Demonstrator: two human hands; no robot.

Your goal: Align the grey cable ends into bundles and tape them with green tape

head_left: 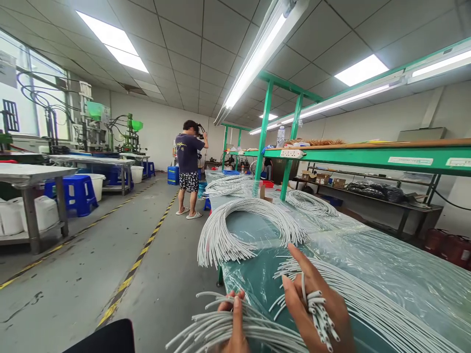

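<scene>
My left hand (235,323) is closed round one end of a bundle of thin white tubes (206,326), thumb on top, the loose ends fanning out leftward. My right hand (324,304) grips a cluster of white tube ends (321,314) against its palm, their hollow openings facing me. Its index finger is stretched out and its thumb raised. Whether both hands hold the same bundle I cannot tell. Beside and behind the right hand, more white tubes (375,284) lie along the table. A large coil of white tubes (235,230) rests just beyond my hands.
The green-topped table (253,279) is partly covered with clear plastic sheet (390,260). Further coils (312,203) lie behind. A green shelf frame (353,157) rises over the table. A person (189,157) stands in the aisle, left of the table. Blue stools (79,193) and machines line the left side.
</scene>
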